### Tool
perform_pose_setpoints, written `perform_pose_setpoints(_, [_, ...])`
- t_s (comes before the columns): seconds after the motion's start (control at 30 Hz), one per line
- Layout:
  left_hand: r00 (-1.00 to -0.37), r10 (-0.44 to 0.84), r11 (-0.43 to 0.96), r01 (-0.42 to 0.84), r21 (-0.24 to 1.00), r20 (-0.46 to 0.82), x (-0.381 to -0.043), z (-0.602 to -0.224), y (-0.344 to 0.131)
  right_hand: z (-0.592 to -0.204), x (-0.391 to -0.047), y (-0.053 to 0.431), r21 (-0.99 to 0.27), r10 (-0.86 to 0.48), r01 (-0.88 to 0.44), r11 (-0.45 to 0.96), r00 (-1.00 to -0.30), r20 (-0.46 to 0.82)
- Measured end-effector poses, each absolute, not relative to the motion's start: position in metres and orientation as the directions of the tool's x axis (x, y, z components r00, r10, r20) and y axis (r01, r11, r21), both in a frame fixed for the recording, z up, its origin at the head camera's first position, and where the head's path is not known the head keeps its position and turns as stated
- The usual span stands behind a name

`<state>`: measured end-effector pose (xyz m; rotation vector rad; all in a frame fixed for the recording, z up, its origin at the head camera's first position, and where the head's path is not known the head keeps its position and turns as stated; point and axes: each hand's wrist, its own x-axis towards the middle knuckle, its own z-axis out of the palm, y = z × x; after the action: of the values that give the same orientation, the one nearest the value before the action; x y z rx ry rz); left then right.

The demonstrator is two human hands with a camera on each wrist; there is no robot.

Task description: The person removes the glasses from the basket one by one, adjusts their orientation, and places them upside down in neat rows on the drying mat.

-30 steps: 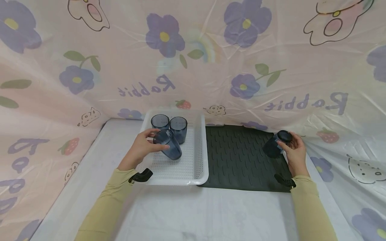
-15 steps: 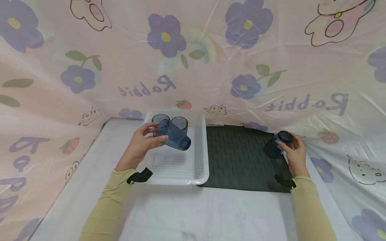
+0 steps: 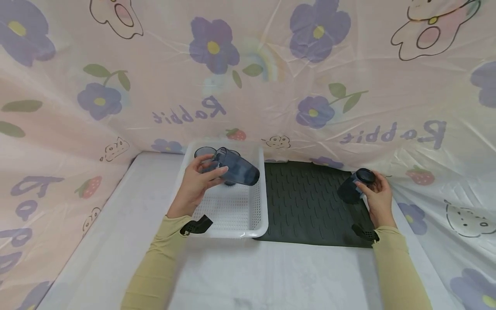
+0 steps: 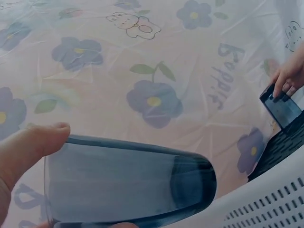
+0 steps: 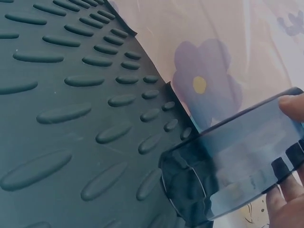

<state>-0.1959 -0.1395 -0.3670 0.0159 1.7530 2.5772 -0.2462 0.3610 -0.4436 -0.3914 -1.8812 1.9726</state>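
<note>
My left hand grips a blue-tinted drinking glass near its rim, thumb on one side. That glass is tilted over the white basket, its thick base pointing right. Behind it in the basket stand two similar glasses; the left glass shows its rim, and the other is mostly hidden. On the right, my right hand holds another blue glass base up and tilted, at the far right corner of the dark mat. Whether its rim touches the mat is unclear.
The basket has perforated walls and stands against the mat's left edge. Raised oval ridges cover the mat. A printed sheet hangs behind and at both sides. White cloth covers the table in front.
My left hand has lifted its glass and moved right, turning the base from downward to rightward. The glass now covers most of one standing glass. My right hand stays nearly still.
</note>
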Motion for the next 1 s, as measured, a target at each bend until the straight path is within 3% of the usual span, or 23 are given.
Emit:
perform_pose_setpoints(0.3, [-0.999,-0.032,-0.423,-0.004,0.906,-0.019,-0.201,-0.372,-0.115,-0.444,-0.247,0.359,-0.995,0.459,-0.089,-0.038,-0.886,0.062])
perform_pose_setpoints(0.77, [-0.999,-0.012,-0.471,-0.041,0.881,-0.053,-0.202,-0.374,-0.093,-0.439,-0.245,0.357,-0.999,0.496,-0.032,0.037,-0.867,0.046])
perform_pose_setpoints(1.0, [-0.999,0.0,-0.476,-0.043,0.878,-0.049,-0.206,-0.375,-0.083,-0.438,-0.242,0.358,-0.999,0.5,-0.051,-0.001,-0.865,0.044])
